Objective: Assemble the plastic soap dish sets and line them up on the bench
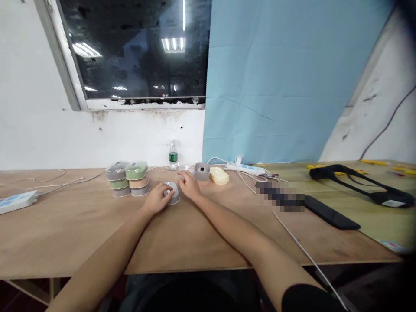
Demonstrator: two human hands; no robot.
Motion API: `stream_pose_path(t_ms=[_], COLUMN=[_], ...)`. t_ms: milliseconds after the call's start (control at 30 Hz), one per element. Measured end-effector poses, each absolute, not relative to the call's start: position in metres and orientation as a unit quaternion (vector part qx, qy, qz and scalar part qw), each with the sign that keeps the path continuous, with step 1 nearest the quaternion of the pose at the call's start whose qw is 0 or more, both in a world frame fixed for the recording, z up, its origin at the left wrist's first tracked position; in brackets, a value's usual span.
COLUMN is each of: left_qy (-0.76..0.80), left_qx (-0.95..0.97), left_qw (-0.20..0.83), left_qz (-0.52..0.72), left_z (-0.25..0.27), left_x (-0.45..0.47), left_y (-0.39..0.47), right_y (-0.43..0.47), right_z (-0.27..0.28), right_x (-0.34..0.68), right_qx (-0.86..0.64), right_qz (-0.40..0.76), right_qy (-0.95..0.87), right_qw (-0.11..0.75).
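Observation:
My left hand grips a small grey rounded case that rests on the wooden table. My right hand reaches in from the right, its fingertips at the top edge of the same case; whether they pinch a small part there is too small to tell. Just left of the hands stand two short stacks of similar rounded cases in grey, green and tan. Behind my right hand sits a grey open box, with a pale yellow case beside it.
A small water bottle stands by the wall. A white power strip with cables lies at the back right, another at the far left. A black flat device and a black strap lie to the right.

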State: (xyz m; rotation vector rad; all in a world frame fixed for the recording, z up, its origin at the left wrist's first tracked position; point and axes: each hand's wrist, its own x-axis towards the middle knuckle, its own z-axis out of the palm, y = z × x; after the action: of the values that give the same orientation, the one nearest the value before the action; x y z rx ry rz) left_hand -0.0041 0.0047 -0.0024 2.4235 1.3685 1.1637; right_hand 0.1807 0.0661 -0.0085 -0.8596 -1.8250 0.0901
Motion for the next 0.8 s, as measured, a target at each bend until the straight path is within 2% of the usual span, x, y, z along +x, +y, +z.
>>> stream_pose_path(t_ms=[167,333,467,533,633,800], left_qy=[0.500,0.584,0.648,0.647,0.596,0.491], left_qx=[0.750,0.711,0.703,0.703,0.708,0.729], left_qw=[0.020,-0.045,0.025,0.068,0.085,0.018], left_qz=[0.433,0.390,0.293,0.288,0.369,0.478], left_z=[-0.010,-0.014,-0.017,-0.019,-0.020,-0.014], left_x=[-0.008,-0.011,-0.010,-0.010,-0.012,-0.010], left_y=[0.014,0.020,0.020,0.021,0.023,0.021], right_y=[0.029,0.033,0.038,0.037,0.035,0.029], right_z=[-0.014,-0.021,-0.027,-0.027,-0.025,-0.018], right_x=[0.194,0.191,0.191,0.191,0.191,0.189], right_qx=[-0.336,-0.390,-0.363,-0.361,-0.381,-0.370], right_qz=[0.070,0.099,0.098,0.103,0.113,0.101], right_qy=[-0.836,-0.846,-0.872,-0.868,-0.835,-0.799], right_qw=[0.429,0.350,0.312,0.325,0.380,0.464])
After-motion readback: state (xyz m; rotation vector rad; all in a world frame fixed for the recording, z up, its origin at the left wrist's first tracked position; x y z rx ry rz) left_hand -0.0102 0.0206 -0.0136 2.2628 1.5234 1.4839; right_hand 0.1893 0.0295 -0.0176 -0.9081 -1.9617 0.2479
